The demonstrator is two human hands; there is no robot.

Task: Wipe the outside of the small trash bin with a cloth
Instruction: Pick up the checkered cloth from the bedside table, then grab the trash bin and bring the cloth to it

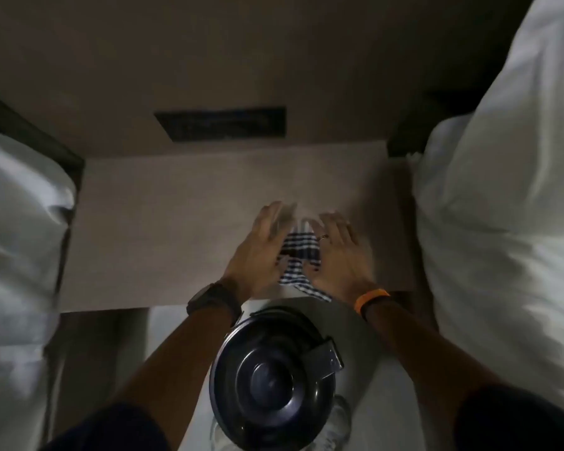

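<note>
Cloth (298, 252), blue-and-white checked, lies bunched on the desk (163, 229) between the 2 hands, one corner trailing over the desk edge toward the bin. The left hand (258, 252) and the right hand (339, 252) are both spread, fingers extended, flanking the cloth; motion blur hides whether either palm edge touches it, and neither has closed on it. The small trash bin (272, 382) stands on the floor just below the desk edge, near the person, its dark round lid shut and its outer wall almost hidden from this high view.

The step in hand looks like gathering the cloth. To do it well, I would fold it into a flat pad rather than a loose wad, so that a broad face meets the bin's curved side. One hand should take the pad; the other should steady the bin by its lid rim, since a light bin would probably turn or slide under sideways wiping.
</note>
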